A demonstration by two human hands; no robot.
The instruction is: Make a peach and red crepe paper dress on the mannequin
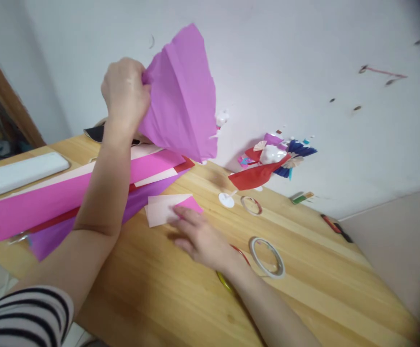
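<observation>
High on the left, my left hand [127,94] is closed on a gathered end of a purple sheet of crepe paper [182,94]. The sheet fans out to the right, creased, above the table. Lower down, my right hand [198,236] rests with its fingers stretched over small paper pieces, a pale pink one [161,208] and a bright pink one [191,204]. The fingertips touch them and partly cover them. Under my left forearm lie long paper strips: a magenta one [43,202], with red and purple ones [52,238] below it.
A white tape roll [266,258] and a smaller ring of tape [251,206] lie right of my right hand. Near the wall stands a paper decoration in red and blue [256,176]. A long white case [23,173] sits at the left, on the wooden table [152,289].
</observation>
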